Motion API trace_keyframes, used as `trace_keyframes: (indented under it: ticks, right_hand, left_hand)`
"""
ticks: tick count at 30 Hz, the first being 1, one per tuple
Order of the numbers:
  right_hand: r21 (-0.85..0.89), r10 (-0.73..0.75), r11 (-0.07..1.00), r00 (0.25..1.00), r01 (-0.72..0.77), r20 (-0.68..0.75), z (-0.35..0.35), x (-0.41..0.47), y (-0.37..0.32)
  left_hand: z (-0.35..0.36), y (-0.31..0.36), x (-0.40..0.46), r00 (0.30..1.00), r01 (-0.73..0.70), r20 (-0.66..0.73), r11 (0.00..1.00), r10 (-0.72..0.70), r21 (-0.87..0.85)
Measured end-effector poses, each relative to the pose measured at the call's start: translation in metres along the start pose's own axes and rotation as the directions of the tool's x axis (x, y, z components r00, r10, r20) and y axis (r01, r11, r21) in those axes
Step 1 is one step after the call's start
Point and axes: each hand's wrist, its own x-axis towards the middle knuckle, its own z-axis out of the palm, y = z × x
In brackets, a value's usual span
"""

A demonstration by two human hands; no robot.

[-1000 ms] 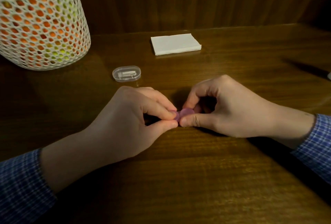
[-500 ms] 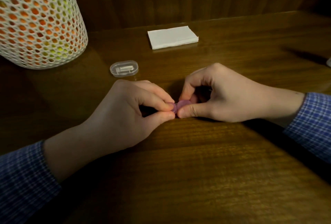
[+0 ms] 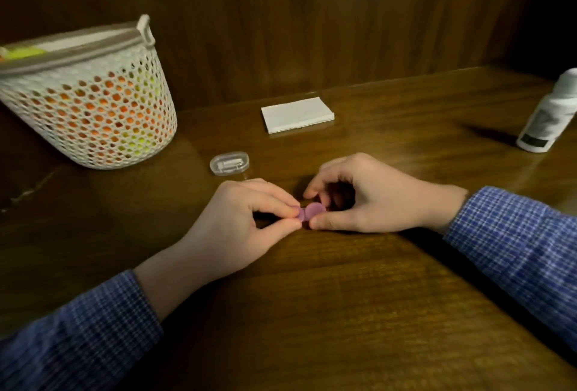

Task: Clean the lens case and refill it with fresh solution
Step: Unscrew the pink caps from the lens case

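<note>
A small purple lens case (image 3: pixel 310 212) lies low on the wooden table (image 3: pixel 343 312) between my two hands. My left hand (image 3: pixel 246 222) pinches its left end between thumb and forefinger. My right hand (image 3: pixel 371 197) curls round its right end, thumb along the front and fingertips at the back. Most of the case is hidden by my fingers. A white solution bottle (image 3: pixel 549 115) stands at the far right edge of the table.
A white perforated basket (image 3: pixel 93 109) with orange and yellow contents stands at the back left. A small clear plastic box (image 3: pixel 229 163) lies just behind my left hand. A folded white tissue stack (image 3: pixel 296 114) lies near the wooden back wall.
My head has tilted up, so the basket rim and the solution bottle have come into view. Both hands stay on the purple case; the right forefinger has lifted off it a little.
</note>
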Motion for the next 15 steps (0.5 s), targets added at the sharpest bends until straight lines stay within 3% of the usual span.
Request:
trace_keyframes:
  ticks: [15]
  right_hand:
    - [0.058,-0.003,0.998,0.995,0.009,-0.1,0.0087,-0.0079,-0.001]
  left_hand:
    - [-0.0003,-0.0056,0.0036,0.999,0.013,0.051,0.999,-0.011,-0.044]
